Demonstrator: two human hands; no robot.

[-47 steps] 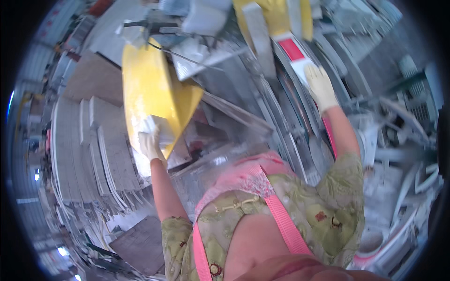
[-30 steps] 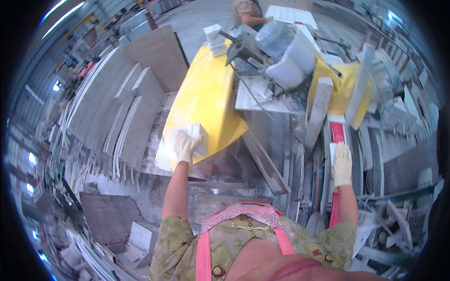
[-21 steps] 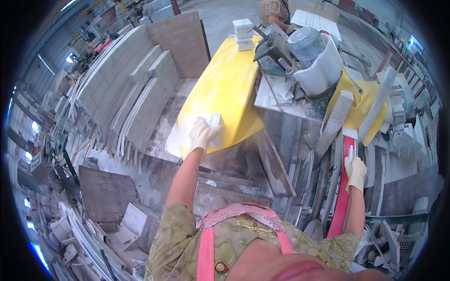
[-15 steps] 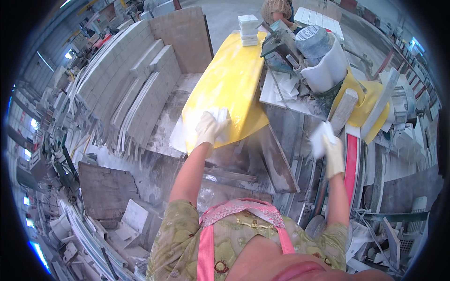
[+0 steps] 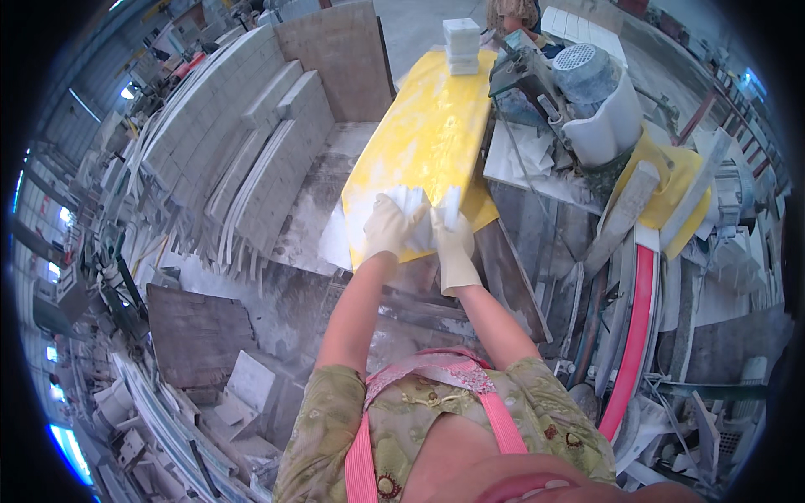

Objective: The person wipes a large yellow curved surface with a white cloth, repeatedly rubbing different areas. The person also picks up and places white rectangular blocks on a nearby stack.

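Observation:
My left hand (image 5: 389,225), in a pale glove, is closed around the edge of several white tiles (image 5: 413,204) standing at the near end of a yellow-covered bench (image 5: 411,126). Beside it, my right hand (image 5: 454,241), gloved too, grips a white tile (image 5: 451,204) held upright. The two hands are almost touching, and the fingers' undersides are hidden. At the bench's far end rises a neat stack of white tiles (image 5: 462,46). White dust and wet patches mark the yellow cover.
Long stone slabs (image 5: 210,126) are piled at the left beside a brown board (image 5: 335,63). To the right stand a motor (image 5: 584,71) with a white guard (image 5: 605,126) and a red-striped belt (image 5: 629,335). Another person (image 5: 513,17) is at the far side.
My right hand has swung left from the belt side to the bench, bringing the white tile beside my left hand. The left hand stays on its tiles. The view has shifted slightly.

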